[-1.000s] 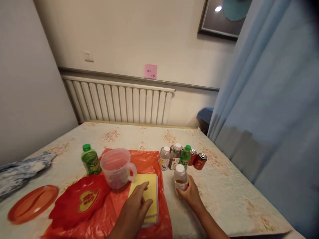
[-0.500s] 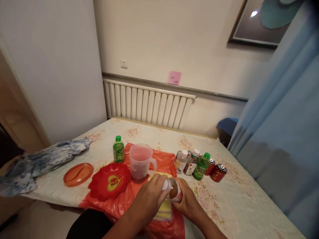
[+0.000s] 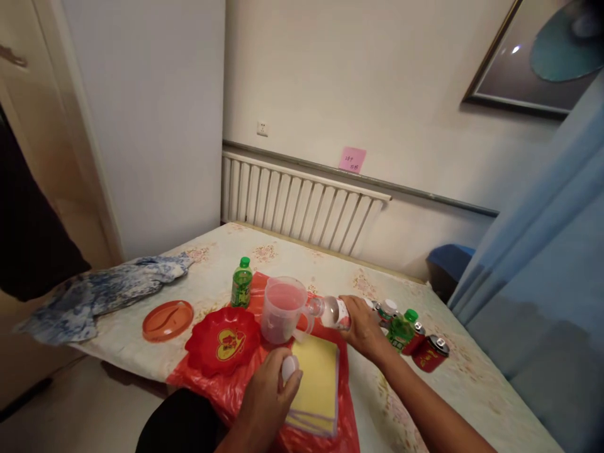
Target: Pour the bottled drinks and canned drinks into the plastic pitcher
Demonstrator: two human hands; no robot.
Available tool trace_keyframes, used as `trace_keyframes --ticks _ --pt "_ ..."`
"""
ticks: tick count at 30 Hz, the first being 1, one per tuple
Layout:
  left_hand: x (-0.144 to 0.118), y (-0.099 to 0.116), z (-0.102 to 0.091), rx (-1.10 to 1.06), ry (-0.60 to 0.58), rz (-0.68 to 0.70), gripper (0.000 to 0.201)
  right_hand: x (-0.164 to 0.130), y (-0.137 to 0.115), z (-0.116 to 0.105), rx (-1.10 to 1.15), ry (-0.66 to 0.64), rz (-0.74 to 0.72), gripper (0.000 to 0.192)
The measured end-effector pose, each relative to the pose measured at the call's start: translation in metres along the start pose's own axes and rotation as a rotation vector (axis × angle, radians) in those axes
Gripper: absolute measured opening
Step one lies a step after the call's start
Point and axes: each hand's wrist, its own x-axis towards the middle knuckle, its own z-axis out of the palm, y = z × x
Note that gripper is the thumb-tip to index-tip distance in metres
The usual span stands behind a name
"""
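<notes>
Floral cover [image 3: 302, 259]: it is spreading pale and wide across the surface, with a white radiator [image 3: 302, 204] running along the far side.
Wall [image 3: 368, 82]: a pink note [image 3: 352, 160] is hanging above the radiator, a socket [image 3: 262, 129] is sitting to its left, and a framed picture [image 3: 523, 75] is hanging at upper right.
Curtain [image 3: 528, 302]: it is falling in blue folds along the right edge.
Blue-and-white cloth [image 3: 127, 286]: it is lying crumpled at the cover's left end, near an orange lid [image 3: 167, 319].
Red sheet [image 3: 214, 391]: it is lying beneath a scalloped red plate [image 3: 201, 346] and yellow paper [image 3: 318, 377]; a green bottle [image 3: 241, 286] is standing beside its far-left corner.
Red cans [image 3: 431, 353]: two are standing at right near a green-capped bottle [image 3: 403, 330] and a white-capped bottle [image 3: 387, 308], a group the right hand [image 3: 363, 324] is partly blocking from view.
Pitcher [image 3: 282, 314]: it is standing on the sheet, its handle pointing right.
Clear bottle [image 3: 336, 314]: the right hand is gripping it nearly sideways, its mouth facing the pitcher; whether they are touching, one cannot tell.
Left hand [image 3: 267, 387]: it is clasping a white cap [image 3: 289, 367] at the paper's left edge, in front of the pitcher, well apart from the right hand.
</notes>
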Motion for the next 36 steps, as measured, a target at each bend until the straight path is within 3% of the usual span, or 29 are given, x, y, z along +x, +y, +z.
trace_keyframes --ticks 5,12,17,25,36 --pt "-0.012 -0.016 0.007 -0.079 -0.034 -0.040 0.016 0.042 0.005 -0.004 -0.303 -0.046 -0.095 0.061" --pt "-0.016 -0.021 0.005 -0.100 -0.076 -0.106 0.019 0.076 -0.002 -0.007 -0.471 -0.090 -0.176 0.045" --pt "-0.016 -0.020 0.003 -0.119 -0.094 -0.103 0.016 0.090 -0.009 -0.014 -0.534 -0.112 -0.224 0.031" --pt "-0.017 -0.021 0.004 -0.129 -0.115 -0.128 0.015 0.104 -0.027 -0.025 -0.627 -0.114 -0.348 0.030" --pt "-0.016 -0.028 0.007 -0.140 -0.088 -0.120 0.022 0.113 -0.037 -0.018 -0.722 -0.036 -0.537 0.027"
